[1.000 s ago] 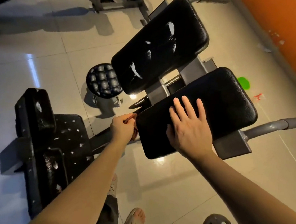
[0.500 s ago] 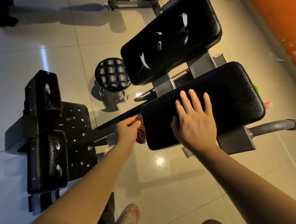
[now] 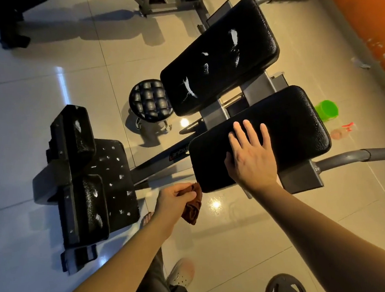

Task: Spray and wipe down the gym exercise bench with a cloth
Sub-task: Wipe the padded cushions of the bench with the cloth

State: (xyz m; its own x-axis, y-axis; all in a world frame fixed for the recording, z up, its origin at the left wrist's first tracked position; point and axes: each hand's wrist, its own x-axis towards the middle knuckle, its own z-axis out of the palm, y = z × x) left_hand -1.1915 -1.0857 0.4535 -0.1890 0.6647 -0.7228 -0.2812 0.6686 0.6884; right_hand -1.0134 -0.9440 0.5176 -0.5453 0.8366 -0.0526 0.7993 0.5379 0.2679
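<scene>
The gym bench has two black pads on a grey frame. My right hand [image 3: 252, 156] lies flat with straight fingers on the near pad [image 3: 298, 133]. My left hand [image 3: 174, 197] pinches a brown cloth [image 3: 192, 208] just off that pad's near left corner; the cloth hangs down below the hand. The far pad [image 3: 220, 56] is tilted and shows white worn patches. A spray bottle with a red trigger [image 3: 343, 130] lies on the floor to the right of the near pad.
A black padded unit [image 3: 83, 175] with white flecks stands at left. A round black stool [image 3: 149, 100] sits behind it. A green cup [image 3: 327, 110] is on the floor at right. A weight plate [image 3: 285, 288] lies at the bottom. Orange wall [image 3: 362, 11] at right.
My left hand has come down along the near pad's left edge to its near corner with the cloth, which now hangs free. My right hand has stayed flat on the pad.
</scene>
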